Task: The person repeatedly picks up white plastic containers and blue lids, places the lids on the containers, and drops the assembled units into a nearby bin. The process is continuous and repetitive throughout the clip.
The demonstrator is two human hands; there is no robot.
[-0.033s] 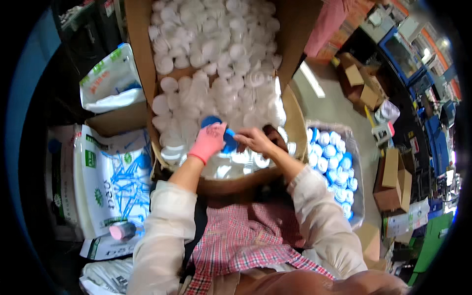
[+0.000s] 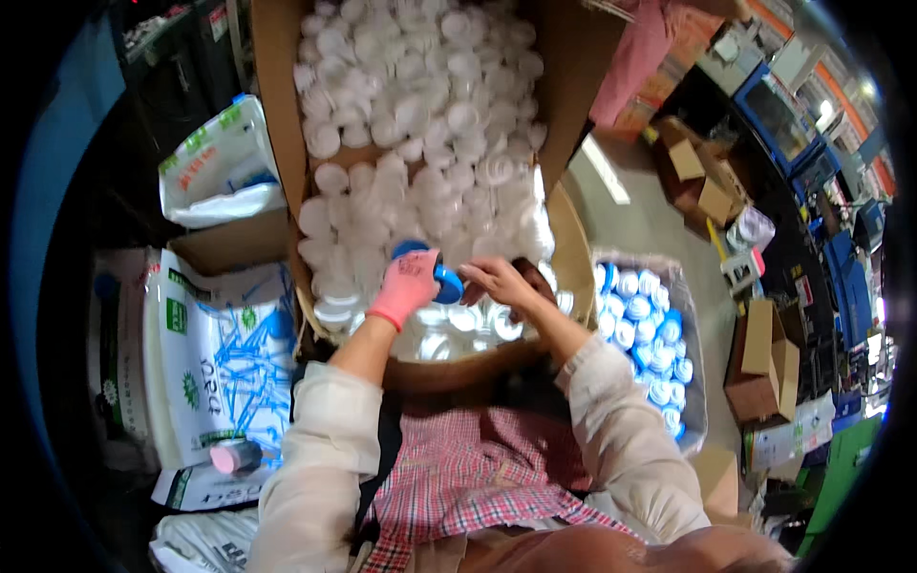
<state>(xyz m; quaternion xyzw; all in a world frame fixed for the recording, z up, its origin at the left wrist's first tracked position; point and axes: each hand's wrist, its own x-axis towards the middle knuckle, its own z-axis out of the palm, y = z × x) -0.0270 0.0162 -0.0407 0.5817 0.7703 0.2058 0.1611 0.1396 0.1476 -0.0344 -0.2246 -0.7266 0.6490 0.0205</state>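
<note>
My left hand (image 2: 408, 283), in a pink glove, is closed around a blue round plastic piece (image 2: 448, 285) whose curved edges stick out above and to the right of the fingers. Just right of it is my bare right hand (image 2: 500, 285), its fingers bent and drawn together beside the blue edge. What those fingertips hold, if anything, is hidden. A dark brown shape (image 2: 535, 280) lies by the back of that hand; I cannot tell what it is. Both hands are over the near part of a large cardboard box (image 2: 571, 239) full of whitish translucent round plastic pieces (image 2: 420, 196).
To the right, a lined bin (image 2: 690, 372) holds many blue and white round pieces (image 2: 642, 334). On the left, an open box lined with a white printed bag (image 2: 186, 382) contains thin blue plastic pieces (image 2: 250, 358). A pink-topped cylinder (image 2: 236, 456) lies near it. Cartons (image 2: 764, 363) stand further right.
The blue piece has turned slightly in my left hand. My right fingertips have shifted a little away from its upper edge.
</note>
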